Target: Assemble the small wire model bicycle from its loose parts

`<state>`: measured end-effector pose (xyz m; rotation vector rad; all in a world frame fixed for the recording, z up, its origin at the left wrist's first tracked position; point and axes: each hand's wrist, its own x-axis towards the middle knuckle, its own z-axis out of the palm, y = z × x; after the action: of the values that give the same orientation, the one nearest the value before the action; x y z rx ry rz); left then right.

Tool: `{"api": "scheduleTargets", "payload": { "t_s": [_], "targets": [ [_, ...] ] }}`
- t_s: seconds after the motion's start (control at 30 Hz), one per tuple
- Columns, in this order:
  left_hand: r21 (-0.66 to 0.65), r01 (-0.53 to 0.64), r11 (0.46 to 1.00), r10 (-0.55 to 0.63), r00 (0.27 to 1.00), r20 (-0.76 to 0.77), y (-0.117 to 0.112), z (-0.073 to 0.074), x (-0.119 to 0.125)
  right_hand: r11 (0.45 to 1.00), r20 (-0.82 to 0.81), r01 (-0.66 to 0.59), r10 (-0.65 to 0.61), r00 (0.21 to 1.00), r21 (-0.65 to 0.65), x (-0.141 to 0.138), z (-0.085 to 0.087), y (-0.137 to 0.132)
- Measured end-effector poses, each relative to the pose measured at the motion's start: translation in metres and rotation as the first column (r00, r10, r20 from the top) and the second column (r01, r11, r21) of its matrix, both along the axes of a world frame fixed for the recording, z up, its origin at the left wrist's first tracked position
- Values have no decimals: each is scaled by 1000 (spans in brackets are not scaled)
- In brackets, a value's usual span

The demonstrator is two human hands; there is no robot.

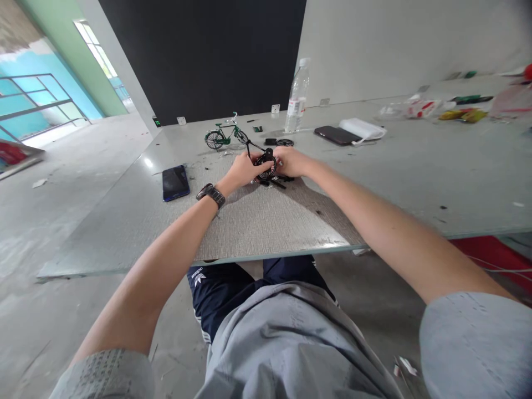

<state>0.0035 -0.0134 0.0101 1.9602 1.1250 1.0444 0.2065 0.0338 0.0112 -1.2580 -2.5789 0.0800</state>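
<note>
The left hand [243, 168] was clamped on a black model bicycle [269, 153]; the right hand [291, 160] gripped its three-o'clock side; a green bicycle [226, 141] stood at ten o'clock.

A loose grey shirt [299, 338] has short sleeves [110, 377] dotted with rows of small marks; navy trousers [224, 296] bear white side stripes [203, 327] and a white adidas logo [198, 277]; a dark, link-banded watch [214, 195] circles the left wrist [224, 187].
</note>
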Motion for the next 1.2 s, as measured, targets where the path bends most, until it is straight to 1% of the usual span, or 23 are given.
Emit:
{"api": "scheduleTargets", "payload": {
  "t_s": [0.1, 0.2, 0.27, 0.37, 0.57, 0.7, 0.8, 0.9, 1.07, 1.2],
  "targets": [
    [-45, 31, 999, -31, 999, -9, -5, 2, 2, 1000, 37, -13, 13, 999, 4, 0, 0, 3],
    [-17, 52, 999, -53, 998, -43, -9, 4, 3, 1000, 57, -28, 28, 998, 8, 0, -1, 5],
    [21, 54, 998, -52, 995, -80, -10, 5, 4, 999, 55, -34, 33, 998, 3, 1, -2, 5],
    [46, 48, 998, -42, 991, -127, -9, 5, 5, 1000, 36, -27, 28, 999, -8, 3, -3, 5],
    [45, 79, 996, -74, 991, -109, -5, 2, 6, 998, 20, -62, 62, 998, -31, 5, -3, 6],
    [46, 58, 997, -54, 994, -90, -8, 4, 6, 996, 18, -85, 85, 996, -5, 7, -4, 9],
    [65, 61, 996, -50, 984, -169, -11, 7, 5, 996, 4, -79, 79, 997, 31, 7, -6, 10],
    [90, 56, 994, -31, 967, -254, -12, 8, 5, 997, -10, -74, 74, 997, 40, 6, -7, 9],
    [111, 52, 992, -18, 958, -286, -11, 7, 7, 991, -32, -122, 123, 992, 50, 8, -12, 16],
    [126, 64, 990, -25, 957, -290, -12, 8, 9, 995, -17, -91, 92, 996, 31, 12, -17, 24]
  ]
}}
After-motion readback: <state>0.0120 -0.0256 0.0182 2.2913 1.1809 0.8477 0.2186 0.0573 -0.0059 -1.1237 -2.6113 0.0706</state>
